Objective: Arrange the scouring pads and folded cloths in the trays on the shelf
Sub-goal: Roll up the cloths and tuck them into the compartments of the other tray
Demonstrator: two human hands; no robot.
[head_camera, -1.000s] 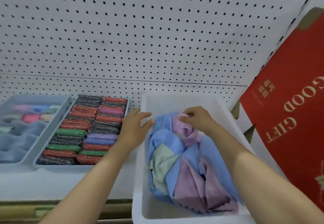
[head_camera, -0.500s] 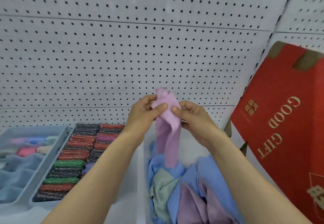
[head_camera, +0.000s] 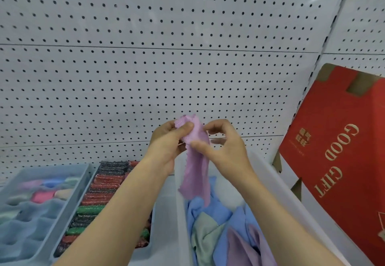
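Two hands, left (head_camera: 166, 147) and right (head_camera: 227, 153), on lilac cloth's (head_camera: 195, 174) top edge above bin (head_camera: 180, 224)

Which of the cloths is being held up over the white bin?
The lilac cloth pinched between the left hand and right hand, hanging above the white plastic bin; the rest lie crumpled inside.

We note a white pegboard wall (head_camera: 145, 78) with rows of dark holes filling the upper and middle frame, crossed by thin horizontal seams. At upper right, a slotted upright (head_camera: 318, 57) joins a second pegboard panel (head_camera: 362, 26). A red cardboard box (head_camera: 337, 120), lettered "GOOD GIFT" in gold, leans at right. Light is even and soft.
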